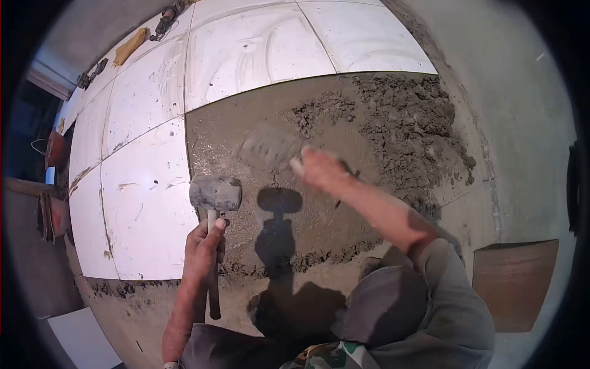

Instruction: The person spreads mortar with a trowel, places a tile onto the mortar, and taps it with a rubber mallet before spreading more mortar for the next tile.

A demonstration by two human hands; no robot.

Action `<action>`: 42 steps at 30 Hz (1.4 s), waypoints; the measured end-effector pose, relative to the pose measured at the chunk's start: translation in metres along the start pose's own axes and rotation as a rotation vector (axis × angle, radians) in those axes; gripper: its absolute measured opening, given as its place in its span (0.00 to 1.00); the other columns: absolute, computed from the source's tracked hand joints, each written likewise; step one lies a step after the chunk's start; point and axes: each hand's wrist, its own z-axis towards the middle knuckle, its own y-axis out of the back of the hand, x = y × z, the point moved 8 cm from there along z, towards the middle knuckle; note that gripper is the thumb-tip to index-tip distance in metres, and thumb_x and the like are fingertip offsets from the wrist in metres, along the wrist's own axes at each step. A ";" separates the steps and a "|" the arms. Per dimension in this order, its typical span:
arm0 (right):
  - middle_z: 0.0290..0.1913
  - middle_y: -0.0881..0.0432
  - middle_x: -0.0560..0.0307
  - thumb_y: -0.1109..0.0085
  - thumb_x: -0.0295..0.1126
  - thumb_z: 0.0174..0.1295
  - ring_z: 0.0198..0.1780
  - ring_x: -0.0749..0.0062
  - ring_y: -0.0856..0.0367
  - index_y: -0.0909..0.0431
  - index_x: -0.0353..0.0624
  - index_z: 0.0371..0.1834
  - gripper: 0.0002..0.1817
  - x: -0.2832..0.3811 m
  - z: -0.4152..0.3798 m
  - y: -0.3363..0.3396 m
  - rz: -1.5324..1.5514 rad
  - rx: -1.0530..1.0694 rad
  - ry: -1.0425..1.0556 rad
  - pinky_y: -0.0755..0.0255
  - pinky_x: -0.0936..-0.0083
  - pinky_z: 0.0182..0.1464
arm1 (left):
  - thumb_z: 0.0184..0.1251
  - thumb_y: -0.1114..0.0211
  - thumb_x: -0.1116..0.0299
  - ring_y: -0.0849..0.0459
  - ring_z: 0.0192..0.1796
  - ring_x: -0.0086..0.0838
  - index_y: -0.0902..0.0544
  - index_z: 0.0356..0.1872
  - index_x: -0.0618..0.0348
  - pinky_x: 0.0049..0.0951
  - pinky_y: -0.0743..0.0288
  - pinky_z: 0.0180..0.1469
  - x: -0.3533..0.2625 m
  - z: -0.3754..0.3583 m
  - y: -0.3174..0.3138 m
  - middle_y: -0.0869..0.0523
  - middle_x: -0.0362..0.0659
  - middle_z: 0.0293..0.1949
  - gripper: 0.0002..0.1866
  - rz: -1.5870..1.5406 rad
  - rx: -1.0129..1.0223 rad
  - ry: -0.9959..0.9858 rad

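My left hand (206, 246) is closed around the handle of a rubber mallet (215, 193), its dark, dusty head pointing up and away from me. The head overlaps the edge of a white floor tile (144, 206) in this view. In my right hand (322, 169) is the handle of a trowel (268, 147), its blade smeared by motion close over the wet mortar bed (332, 212). The bed is fairly smooth around the blade, while a rough heap of mortar (405, 123) lies to the right. My shadow falls across the front of the bed.
More laid white tiles (246, 55) border the mortar at the back and left. A reddish bucket (56, 147) stands at far left. A yellowish piece (130, 46) and a power tool (166, 21) lie back left. A brown board (516, 286) is at right; a pale panel (86, 338) at lower left.
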 end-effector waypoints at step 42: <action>0.27 0.22 0.46 0.57 0.51 0.70 0.19 0.62 0.21 0.27 0.26 0.37 0.30 -0.066 0.048 0.028 0.664 -0.403 -0.411 0.27 0.63 0.29 | 0.70 0.40 0.55 0.37 0.15 0.14 0.19 0.42 0.58 0.19 0.45 0.17 0.044 -0.002 0.043 0.32 0.30 0.16 0.16 -0.071 0.015 0.053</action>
